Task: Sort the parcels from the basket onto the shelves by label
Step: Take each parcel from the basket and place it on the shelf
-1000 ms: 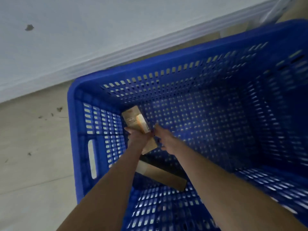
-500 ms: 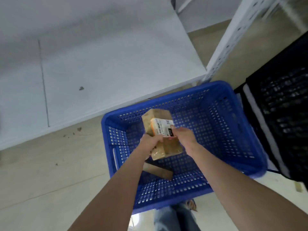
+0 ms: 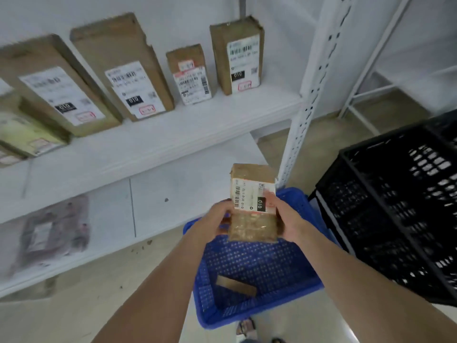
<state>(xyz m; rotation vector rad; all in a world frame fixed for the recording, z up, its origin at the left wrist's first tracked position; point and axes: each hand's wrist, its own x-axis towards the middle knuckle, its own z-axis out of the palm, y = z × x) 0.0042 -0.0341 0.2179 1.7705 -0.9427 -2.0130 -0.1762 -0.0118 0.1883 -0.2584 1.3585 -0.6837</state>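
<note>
- White shelving [image 3: 173, 134]: two boards were seen, the upper one set above the lower one [image 3: 188, 184], with a perforated upright post [image 3: 304, 107] at the right end.
- Black crate [image 3: 385, 139]: it was placed on the floor to the right of the post, just beside the blue basket.
- Blue basket [image 3: 259, 268]: it was set on the floor in front of the lower board, below the person's forearms.
- Row of parcels [image 3: 128, 70]: four brown boxes were stood upright on the upper board, their white labels turned outward; "010" was legible on three of them.
- Held parcel [image 3: 252, 219]: a brown box was held upright in the air above the far end of the basket, its label marked "010" turned toward the camera.
- Left hand [image 3: 212, 221] and right hand [image 3: 286, 219]: the fingers [image 3: 269, 198] of each were clamped on one side of the held parcel.
- Flat parcel [image 3: 236, 285]: a thin brown piece was left lying on the basket floor.
</note>
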